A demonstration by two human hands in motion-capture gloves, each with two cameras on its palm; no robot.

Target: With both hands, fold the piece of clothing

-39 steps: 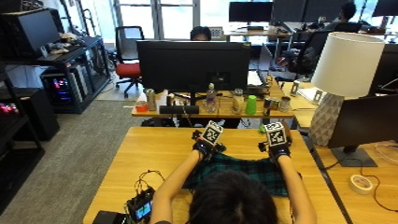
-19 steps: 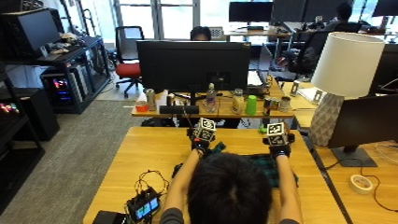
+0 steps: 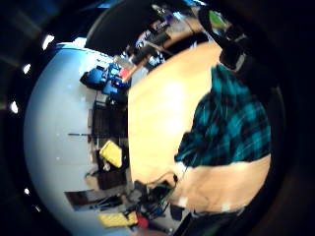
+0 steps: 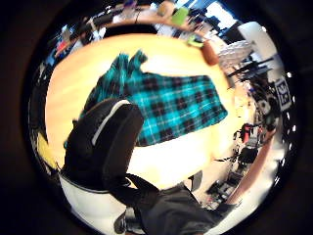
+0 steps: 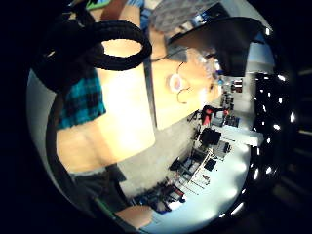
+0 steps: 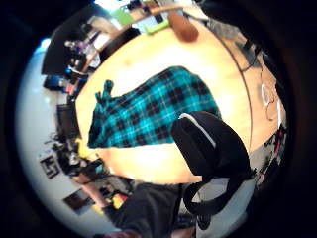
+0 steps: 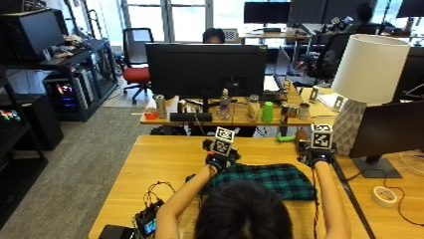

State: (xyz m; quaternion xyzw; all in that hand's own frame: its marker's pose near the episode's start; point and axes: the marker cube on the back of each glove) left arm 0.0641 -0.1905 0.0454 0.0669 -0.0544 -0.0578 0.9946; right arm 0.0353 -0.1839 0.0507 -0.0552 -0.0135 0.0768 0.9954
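Lying flat on the light wooden table (image 7: 165, 159), the teal-and-black plaid piece of clothing (image 7: 271, 180) sits just in front of the person, its near edge hidden behind the head in the outside view. Left hand (image 7: 217, 160), black-gloved, is at the garment's far left corner; whether it touches the cloth cannot be told. Right hand (image 7: 318, 157) is near the far right corner, over the table edge of the cloth. Finger state of both hands: cannot tell from the outside view. The left thumb side palm view shows the plaid cloth (image 4: 171, 105) spread below with a bunched part at one end, and a black-gloved digit (image 4: 105, 142) well apart from it, holding nothing. The right thumb side palm view shows the same: cloth (image 6: 148, 111) spread, glove digit (image 6: 210, 144) clear of it. A white roll of tape (image 7: 385, 195) lies on the table, well to the right.
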